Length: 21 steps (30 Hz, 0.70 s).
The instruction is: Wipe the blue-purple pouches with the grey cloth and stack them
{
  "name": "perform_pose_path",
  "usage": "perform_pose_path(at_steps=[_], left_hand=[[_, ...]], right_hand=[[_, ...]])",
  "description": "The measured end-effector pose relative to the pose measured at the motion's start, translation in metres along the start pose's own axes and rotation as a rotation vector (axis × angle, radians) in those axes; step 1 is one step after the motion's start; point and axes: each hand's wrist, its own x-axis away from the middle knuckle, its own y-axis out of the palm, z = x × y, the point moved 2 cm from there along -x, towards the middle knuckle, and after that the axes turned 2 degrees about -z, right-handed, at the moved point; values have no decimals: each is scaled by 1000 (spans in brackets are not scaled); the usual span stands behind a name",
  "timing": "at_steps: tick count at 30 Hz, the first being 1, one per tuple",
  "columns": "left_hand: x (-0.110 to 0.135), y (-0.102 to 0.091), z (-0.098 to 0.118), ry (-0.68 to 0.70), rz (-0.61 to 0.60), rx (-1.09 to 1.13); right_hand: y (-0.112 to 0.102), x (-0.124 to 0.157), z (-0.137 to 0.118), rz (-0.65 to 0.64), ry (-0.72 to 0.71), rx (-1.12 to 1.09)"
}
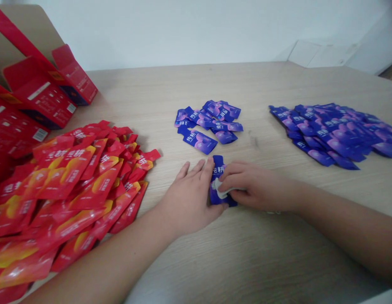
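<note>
A single purple sachet [218,162] lies flat on the table between my two hands. My left hand [191,200] rests along its left side, fingers stretched out, the thumb at the lower edge. In my right hand [257,185] is a crumpled white tissue [225,189], pinched and pressed onto the sachet's face. The tissue and my right fingers cover much of the sachet. Just beyond my hands sits a small cluster of purple sachets [200,141], some overlapping.
A large heap of red sachets [101,185] spreads over the left side, with open red boxes [40,99] behind it. To the right is a bigger pile of purple sachets [338,133]. The wooden table [145,90] meets a white wall [183,33] at the back.
</note>
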Motion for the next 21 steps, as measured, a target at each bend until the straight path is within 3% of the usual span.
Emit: perform_pose_path(at_steps=[10, 16, 21], left_hand=[[0, -2, 2, -4, -17, -55], [0, -4, 2, 4, -38, -39], [-2, 1, 0, -23, 4, -37]], right_hand=[[0, -7, 38, 166, 222, 433], [-1, 1, 34, 319, 126, 272], [0, 4, 17, 216, 51, 118]])
